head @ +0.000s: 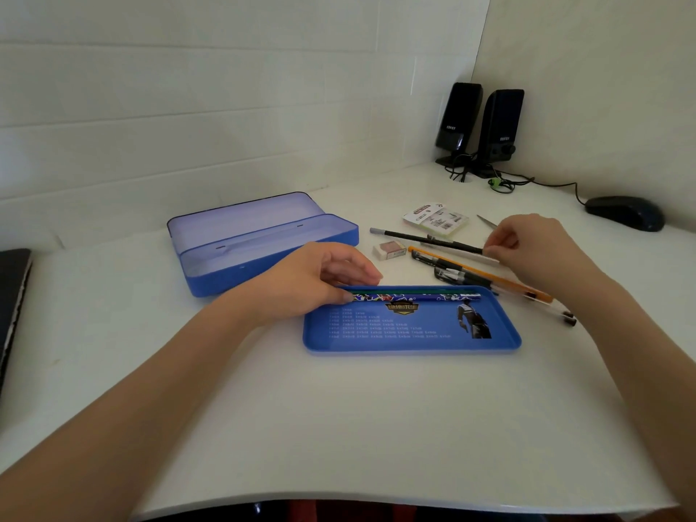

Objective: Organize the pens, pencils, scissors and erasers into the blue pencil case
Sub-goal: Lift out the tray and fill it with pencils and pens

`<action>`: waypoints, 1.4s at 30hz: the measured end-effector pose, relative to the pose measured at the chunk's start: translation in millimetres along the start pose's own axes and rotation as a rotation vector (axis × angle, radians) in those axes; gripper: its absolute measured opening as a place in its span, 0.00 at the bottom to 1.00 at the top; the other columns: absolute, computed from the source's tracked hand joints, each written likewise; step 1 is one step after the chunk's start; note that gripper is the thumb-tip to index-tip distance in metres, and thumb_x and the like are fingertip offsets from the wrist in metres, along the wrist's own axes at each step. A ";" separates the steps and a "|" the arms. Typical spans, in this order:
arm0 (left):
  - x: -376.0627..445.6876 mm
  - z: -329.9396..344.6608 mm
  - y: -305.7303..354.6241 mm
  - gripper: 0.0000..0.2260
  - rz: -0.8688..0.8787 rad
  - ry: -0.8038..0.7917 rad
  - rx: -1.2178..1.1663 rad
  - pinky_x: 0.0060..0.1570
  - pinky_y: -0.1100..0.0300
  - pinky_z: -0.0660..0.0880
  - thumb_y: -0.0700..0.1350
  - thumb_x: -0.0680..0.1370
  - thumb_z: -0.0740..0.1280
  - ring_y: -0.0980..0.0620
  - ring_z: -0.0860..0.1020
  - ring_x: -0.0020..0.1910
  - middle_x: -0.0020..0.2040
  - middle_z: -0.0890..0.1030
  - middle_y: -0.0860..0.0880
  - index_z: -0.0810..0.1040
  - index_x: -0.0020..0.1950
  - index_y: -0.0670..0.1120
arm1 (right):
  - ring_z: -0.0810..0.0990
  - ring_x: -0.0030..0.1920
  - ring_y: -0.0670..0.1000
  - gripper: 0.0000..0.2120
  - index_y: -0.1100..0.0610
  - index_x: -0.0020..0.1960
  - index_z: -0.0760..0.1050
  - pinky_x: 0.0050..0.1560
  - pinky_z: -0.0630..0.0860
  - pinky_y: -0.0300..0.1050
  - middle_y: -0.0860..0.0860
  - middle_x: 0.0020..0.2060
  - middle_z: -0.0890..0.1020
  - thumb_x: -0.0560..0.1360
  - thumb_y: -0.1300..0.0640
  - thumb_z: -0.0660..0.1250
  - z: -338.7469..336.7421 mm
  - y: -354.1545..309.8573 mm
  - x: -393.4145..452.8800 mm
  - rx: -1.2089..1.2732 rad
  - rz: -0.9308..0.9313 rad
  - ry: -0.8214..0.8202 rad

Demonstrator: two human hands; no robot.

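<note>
Pinching black pencil (pixel 425 239) (right hand (pixel 527 246)), tray (pixel 414 344) nearby

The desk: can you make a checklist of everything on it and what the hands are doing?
Surface: white desk, mostly bare in front.
Job's things: open blue pencil case, empty; blue tray holding pencils; eraser, pens and scissors lying loose.
Clutter: small packet, mouse, speakers.
Hands: left hand touching the pencils; right hand, fingers pinching a black pencil.
Cables: bundled by the speakers.
Surroundings: white walls; dark object at left edge.
</note>
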State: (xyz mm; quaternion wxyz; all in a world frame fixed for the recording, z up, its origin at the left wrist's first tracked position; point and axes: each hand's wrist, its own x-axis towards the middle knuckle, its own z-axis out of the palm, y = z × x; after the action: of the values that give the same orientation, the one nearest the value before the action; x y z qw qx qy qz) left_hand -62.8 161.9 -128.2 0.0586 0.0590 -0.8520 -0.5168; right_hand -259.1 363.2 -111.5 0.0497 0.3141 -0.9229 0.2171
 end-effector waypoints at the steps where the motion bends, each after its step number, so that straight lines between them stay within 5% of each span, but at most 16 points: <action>1: 0.1 -0.3 0.0 0.19 -0.001 -0.002 -0.003 0.55 0.67 0.76 0.26 0.71 0.66 0.60 0.81 0.54 0.52 0.84 0.52 0.79 0.49 0.50 | 0.76 0.45 0.51 0.04 0.55 0.48 0.80 0.47 0.72 0.44 0.52 0.43 0.80 0.75 0.58 0.67 -1.3 -1.3 -0.4 0.053 0.001 0.016; 7: 0.5 2.8 -1.6 0.16 0.018 0.091 -0.018 0.51 0.69 0.77 0.26 0.70 0.67 0.58 0.82 0.51 0.50 0.84 0.50 0.79 0.46 0.46 | 0.81 0.43 0.52 0.10 0.59 0.56 0.80 0.49 0.79 0.44 0.54 0.41 0.81 0.77 0.62 0.64 -11.2 -7.2 -4.1 0.505 0.166 0.048; 11: 2.5 3.8 -3.8 0.16 0.027 0.135 -0.010 0.49 0.70 0.77 0.25 0.69 0.67 0.62 0.82 0.47 0.47 0.84 0.51 0.78 0.42 0.47 | 0.81 0.43 0.50 0.08 0.58 0.51 0.81 0.38 0.82 0.35 0.56 0.45 0.82 0.75 0.65 0.65 -24.1 -6.9 -7.8 0.752 0.216 -0.211; 16: 5.2 1.0 -7.6 0.16 0.009 0.190 -0.007 0.47 0.70 0.77 0.25 0.69 0.67 0.64 0.81 0.43 0.45 0.84 0.51 0.75 0.39 0.47 | 0.82 0.41 0.47 0.08 0.57 0.49 0.83 0.39 0.81 0.34 0.53 0.42 0.84 0.74 0.63 0.67 -32.0 -1.1 -12.1 0.493 0.102 -0.554; 20: 5.5 -0.7 -9.1 0.14 0.006 0.207 -0.005 0.44 0.73 0.76 0.26 0.70 0.66 0.64 0.81 0.43 0.46 0.84 0.48 0.76 0.41 0.46 | 0.79 0.38 0.45 0.06 0.54 0.47 0.84 0.35 0.77 0.31 0.50 0.39 0.84 0.73 0.60 0.70 -29.9 -1.2 -13.2 0.384 0.053 -0.583; 25: 4.1 -5.4 -9.3 0.19 -0.003 0.136 -0.008 0.48 0.71 0.76 0.23 0.70 0.63 0.63 0.81 0.46 0.48 0.83 0.50 0.78 0.44 0.47 | 0.82 0.42 0.48 0.05 0.54 0.43 0.85 0.42 0.80 0.36 0.53 0.43 0.86 0.70 0.61 0.72 -32.1 0.4 -14.2 0.364 0.046 -0.623; 29: 3.6 -6.0 -10.4 0.16 -0.007 0.122 -0.009 0.50 0.70 0.76 0.26 0.72 0.64 0.61 0.81 0.49 0.49 0.84 0.52 0.79 0.44 0.48 | 0.79 0.36 0.45 0.03 0.52 0.39 0.85 0.36 0.75 0.36 0.49 0.36 0.85 0.69 0.59 0.74 -28.2 -8.1 -17.1 0.303 0.008 -0.585; 33: 1.5 -0.9 -6.8 0.10 0.003 0.104 -0.014 0.52 0.72 0.74 0.36 0.70 0.72 0.60 0.81 0.51 0.51 0.84 0.52 0.80 0.49 0.46 | 0.79 0.37 0.46 0.02 0.51 0.37 0.84 0.43 0.75 0.42 0.48 0.35 0.85 0.66 0.54 0.76 -11.4 -19.6 -18.3 0.217 -0.094 -0.501; 39: 3.1 1.7 -7.5 0.12 0.038 0.136 0.070 0.51 0.75 0.73 0.30 0.69 0.71 0.59 0.80 0.51 0.50 0.83 0.52 0.79 0.48 0.45 | 0.74 0.32 0.44 0.05 0.54 0.38 0.82 0.35 0.70 0.34 0.48 0.31 0.81 0.66 0.54 0.76 -7.6 -19.7 -17.3 0.267 -0.139 -0.429; 42: 3.5 1.7 -7.6 0.12 0.051 0.126 0.075 0.50 0.75 0.73 0.29 0.70 0.70 0.60 0.80 0.49 0.49 0.83 0.52 0.80 0.48 0.44 | 0.73 0.33 0.45 0.06 0.55 0.41 0.81 0.33 0.69 0.37 0.50 0.34 0.80 0.68 0.54 0.75 -8.4 -7.7 -8.4 0.282 -0.089 -0.203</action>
State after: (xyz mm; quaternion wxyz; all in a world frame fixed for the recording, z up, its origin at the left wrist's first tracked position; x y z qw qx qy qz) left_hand -66.2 159.3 -135.6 0.1231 0.0720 -0.8667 -0.4780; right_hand -248.2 366.1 -103.0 -0.0787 0.3787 -0.8687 0.3094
